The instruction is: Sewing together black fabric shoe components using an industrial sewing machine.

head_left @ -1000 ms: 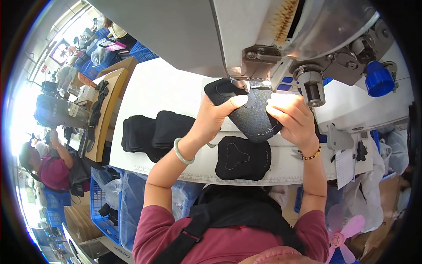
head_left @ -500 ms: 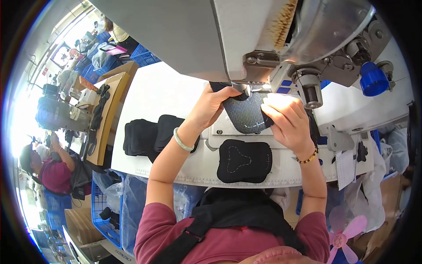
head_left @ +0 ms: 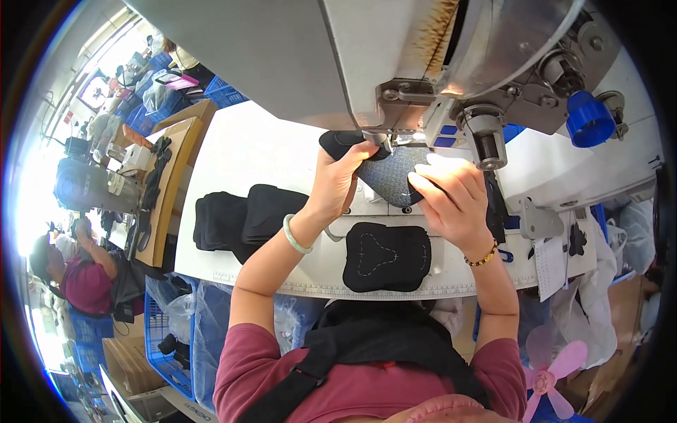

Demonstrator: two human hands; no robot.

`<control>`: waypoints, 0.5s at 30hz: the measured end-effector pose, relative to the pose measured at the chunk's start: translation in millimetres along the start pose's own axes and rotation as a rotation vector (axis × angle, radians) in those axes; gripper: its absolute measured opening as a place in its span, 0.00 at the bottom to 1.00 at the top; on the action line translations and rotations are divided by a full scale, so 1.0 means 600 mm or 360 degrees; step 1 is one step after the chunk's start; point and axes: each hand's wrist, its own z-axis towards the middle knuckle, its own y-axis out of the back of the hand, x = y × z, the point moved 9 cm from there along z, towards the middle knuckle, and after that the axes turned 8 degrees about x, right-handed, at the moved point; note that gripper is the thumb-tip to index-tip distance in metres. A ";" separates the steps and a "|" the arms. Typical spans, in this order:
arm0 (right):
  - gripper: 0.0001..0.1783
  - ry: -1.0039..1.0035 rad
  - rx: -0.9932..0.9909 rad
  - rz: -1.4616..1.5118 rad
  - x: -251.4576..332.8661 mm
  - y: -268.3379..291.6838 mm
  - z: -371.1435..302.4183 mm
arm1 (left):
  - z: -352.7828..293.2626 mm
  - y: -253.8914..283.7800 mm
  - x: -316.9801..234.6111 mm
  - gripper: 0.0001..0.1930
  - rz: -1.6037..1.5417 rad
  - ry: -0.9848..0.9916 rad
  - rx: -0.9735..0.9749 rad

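White worktable (head_left: 236, 144); dark fabric piece (head_left: 388, 174) under sewing machine (head_left: 282, 49), left hand (head_left: 334, 180) pinching its left side, right hand (head_left: 455, 201) gripping right edge. Stitching seems in hand; next move likely calls for steady guiding.

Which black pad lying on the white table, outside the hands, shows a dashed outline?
The pad right of the black piles: its top bears a pale, rounded triangle, while theirs look plain.

White worktable (head_left: 233, 151), ruler strip (head_left: 317, 290) edging its front; bearing: black fabric stacks (head_left: 276, 210), lying left; black pad (head_left: 388, 259), white-outlined, lying front-centre; sewing machine (head_left: 275, 53), standing behind.
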 end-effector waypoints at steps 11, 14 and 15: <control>0.18 -0.0094 0.0045 -0.0028 -0.003 0.002 0.003 | -0.012 -0.015 -0.002 0.04 -0.0001 -0.0189 -0.0141; 0.18 -0.0081 0.0032 -0.0033 -0.005 -0.004 -0.003 | -0.019 -0.020 -0.001 0.05 0.0075 -0.0220 -0.0261; 0.18 -0.0069 0.0033 -0.0046 -0.005 -0.005 -0.004 | -0.024 -0.016 -0.001 0.05 0.0091 -0.0227 -0.0331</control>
